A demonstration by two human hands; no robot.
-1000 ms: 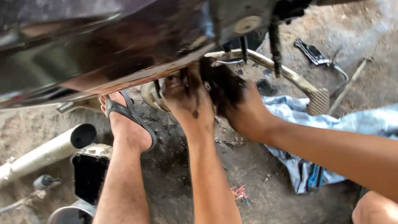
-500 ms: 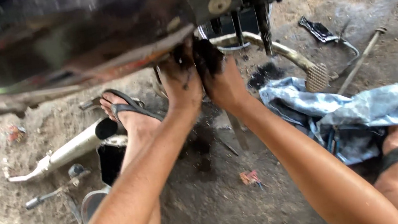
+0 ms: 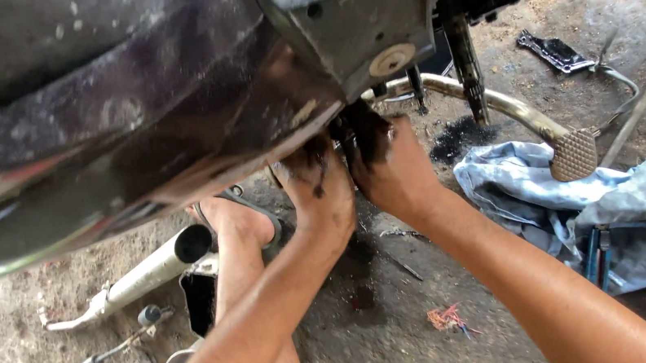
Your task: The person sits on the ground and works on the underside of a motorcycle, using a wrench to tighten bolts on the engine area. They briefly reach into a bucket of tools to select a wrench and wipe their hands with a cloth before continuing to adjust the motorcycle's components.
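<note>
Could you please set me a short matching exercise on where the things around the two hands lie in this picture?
Things:
1. metal pipe
2. blue cloth
3. brake pedal
4. red scrap

Places:
a. ground between the forearms
b. resting over the cloth's upper edge
c. ground left of the sandalled foot
d. ground right of the right hand

Pairs: 1-c, 2-d, 3-b, 4-a

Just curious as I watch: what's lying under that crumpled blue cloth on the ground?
A blue handle pokes out from under the cloth, maybe a tool. The pedal rests on its upper edge. Whatever else lies under the cloth is covered.
</note>
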